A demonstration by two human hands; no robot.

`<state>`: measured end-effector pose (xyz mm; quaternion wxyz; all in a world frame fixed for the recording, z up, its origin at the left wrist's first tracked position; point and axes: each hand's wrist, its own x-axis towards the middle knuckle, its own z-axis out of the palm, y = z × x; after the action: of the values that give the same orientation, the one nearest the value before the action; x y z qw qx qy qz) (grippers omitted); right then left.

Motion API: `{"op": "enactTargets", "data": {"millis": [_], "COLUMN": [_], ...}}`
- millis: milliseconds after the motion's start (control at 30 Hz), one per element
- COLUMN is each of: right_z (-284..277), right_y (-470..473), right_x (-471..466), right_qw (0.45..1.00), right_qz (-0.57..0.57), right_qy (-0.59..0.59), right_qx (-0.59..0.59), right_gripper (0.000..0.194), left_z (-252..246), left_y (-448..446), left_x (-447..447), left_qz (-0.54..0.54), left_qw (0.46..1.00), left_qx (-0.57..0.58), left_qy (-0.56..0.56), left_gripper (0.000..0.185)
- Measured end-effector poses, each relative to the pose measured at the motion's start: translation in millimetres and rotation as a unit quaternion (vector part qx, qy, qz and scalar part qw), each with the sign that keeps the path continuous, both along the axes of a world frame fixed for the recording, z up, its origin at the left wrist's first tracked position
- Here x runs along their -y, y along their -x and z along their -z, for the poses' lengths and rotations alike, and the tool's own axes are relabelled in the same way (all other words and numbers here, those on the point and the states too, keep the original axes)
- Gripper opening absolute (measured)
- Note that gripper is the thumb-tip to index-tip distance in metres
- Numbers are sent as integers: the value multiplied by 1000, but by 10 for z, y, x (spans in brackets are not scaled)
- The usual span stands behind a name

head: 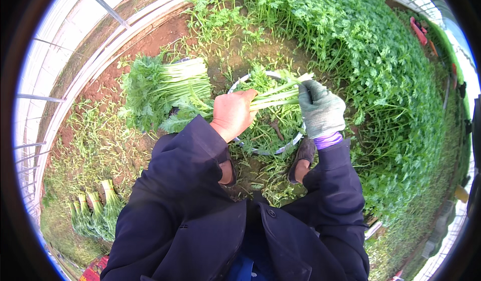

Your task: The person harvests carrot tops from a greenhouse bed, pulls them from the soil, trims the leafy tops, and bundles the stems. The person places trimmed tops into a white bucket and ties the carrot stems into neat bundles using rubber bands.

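My left hand (233, 112), without a glove, grips a small bunch of leafy green stalks (276, 96) that look like crown daisy. Their leaves trail to the left and the pale stems point right. In a grey-green knit glove with a purple cuff, my right hand (322, 108) pinches the stem ends. Below both hands is a round tub (290, 145) with a pale rim, filled with loose leaves and stems (263, 128). To the left lies a large pile of cut greens (169, 89), stems lined up toward the tub.
Dense standing greens (387, 78) grow along the right. Several tied bundles (97, 209) stand at the lower left. Trimmings (90, 142) litter the soil. A greenhouse frame (101, 3) curves along the left. My shoes (303, 155) flank the tub. A red object (418, 31) lies at the far right.
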<state>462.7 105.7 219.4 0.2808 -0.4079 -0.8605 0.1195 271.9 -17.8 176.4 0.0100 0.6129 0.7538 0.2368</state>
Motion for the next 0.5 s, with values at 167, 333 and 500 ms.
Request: {"op": "enactTargets", "data": {"millis": [167,333,500], "right_z": [-118,153,207], "right_y": [-271,-196,-114], "right_x": [-418,-410,-337], "right_qw": [975,915,899], "right_qz": [160,31,-2], "right_qy": [147,326,331], "right_qx": [-44,-235,-286], "right_gripper": [34,57,29], "left_z": [-49,-102,-115], "left_y": [181,177,153], "left_x": [85,112,110], "left_qz": [-27,-11,9], "left_qw": [999,998,996], "left_qx": [-30,-46,-45], "left_qy": [-9,-43,-79], "left_gripper": [32,41,39]}}
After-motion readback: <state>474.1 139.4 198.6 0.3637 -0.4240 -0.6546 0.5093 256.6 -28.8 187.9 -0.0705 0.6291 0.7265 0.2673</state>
